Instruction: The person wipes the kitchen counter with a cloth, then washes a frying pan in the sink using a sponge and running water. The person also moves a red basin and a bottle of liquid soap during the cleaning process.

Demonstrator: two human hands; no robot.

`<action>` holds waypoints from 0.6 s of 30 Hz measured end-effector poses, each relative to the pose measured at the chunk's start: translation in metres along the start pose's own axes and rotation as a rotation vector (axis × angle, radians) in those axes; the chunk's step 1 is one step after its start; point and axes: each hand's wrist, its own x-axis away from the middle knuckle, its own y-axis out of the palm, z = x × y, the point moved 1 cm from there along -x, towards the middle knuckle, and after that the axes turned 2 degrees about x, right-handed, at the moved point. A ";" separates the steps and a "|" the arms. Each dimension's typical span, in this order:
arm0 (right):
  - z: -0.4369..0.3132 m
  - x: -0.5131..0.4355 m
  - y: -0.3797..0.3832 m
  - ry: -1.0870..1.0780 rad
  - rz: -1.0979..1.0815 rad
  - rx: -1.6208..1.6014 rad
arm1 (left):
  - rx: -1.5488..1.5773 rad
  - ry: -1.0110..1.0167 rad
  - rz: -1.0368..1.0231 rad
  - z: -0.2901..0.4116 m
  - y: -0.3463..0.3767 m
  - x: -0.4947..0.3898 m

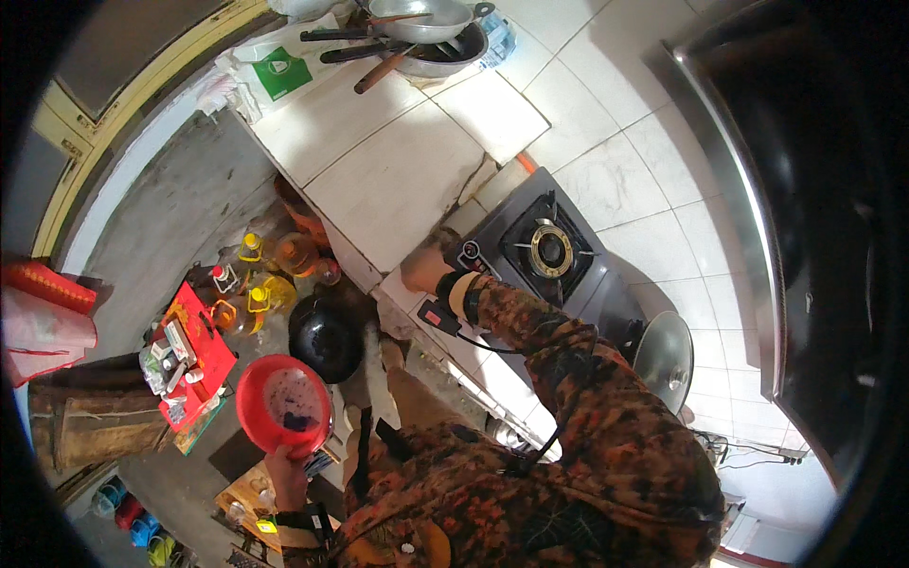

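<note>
On the left, my left hand (287, 465) grips the rim of a red plastic basin (248, 397). Cloudy liquid and a dark, soft-looking lump lie inside it. My right hand (424, 270) is low over the tiled counter (369, 170), beside the front corner of a grey gas stove (490, 234). A dark patch shows at its fingertips; whether it is a held thing is unclear. Near my right wrist lies a small black box with a cable (438, 317). The stove's burner (550, 250) has a brass-coloured ring and holds no pan.
Pans (433, 67) and a plastic bag (280, 71) lie at the counter's far end. A glass lid (665, 362) leans past the stove. On the floor stand oil bottles (270, 293), a black wok (327, 341) and a red box top (213, 348) bearing small items.
</note>
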 end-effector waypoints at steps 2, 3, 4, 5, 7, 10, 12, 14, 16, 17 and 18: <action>-0.016 0.010 -0.001 0.054 0.036 0.124 | 0.000 -0.003 -0.008 0.000 -0.009 0.003; -0.024 0.014 0.001 0.071 0.081 0.184 | 0.019 0.003 -0.036 0.000 -0.014 0.004; -0.032 0.017 0.003 0.085 0.196 0.173 | 0.000 -0.001 -0.025 0.000 -0.019 0.004; -0.041 0.021 0.005 0.093 0.336 0.156 | -0.003 0.003 -0.039 0.001 -0.024 0.004; -0.058 0.023 0.013 0.107 0.402 0.111 | -0.005 0.006 -0.047 0.002 -0.035 0.004; -0.086 0.025 0.028 0.056 0.256 0.037 | -0.008 0.011 -0.033 0.004 -0.054 0.006; -0.104 0.028 0.035 0.064 0.332 -0.014 | -0.004 0.020 -0.046 0.005 -0.065 0.006; -0.125 0.035 0.039 0.056 0.461 -0.122 | 0.010 0.033 -0.037 0.006 -0.077 0.006; -0.146 0.046 0.039 0.076 0.572 -0.260 | 0.001 0.028 -0.041 0.007 -0.088 0.006; -0.154 0.052 0.037 0.050 0.659 -0.390 | -0.013 0.019 -0.046 0.009 -0.092 0.004; -0.160 0.059 0.035 0.053 0.655 -0.521 | -0.029 0.006 -0.047 0.009 -0.097 0.005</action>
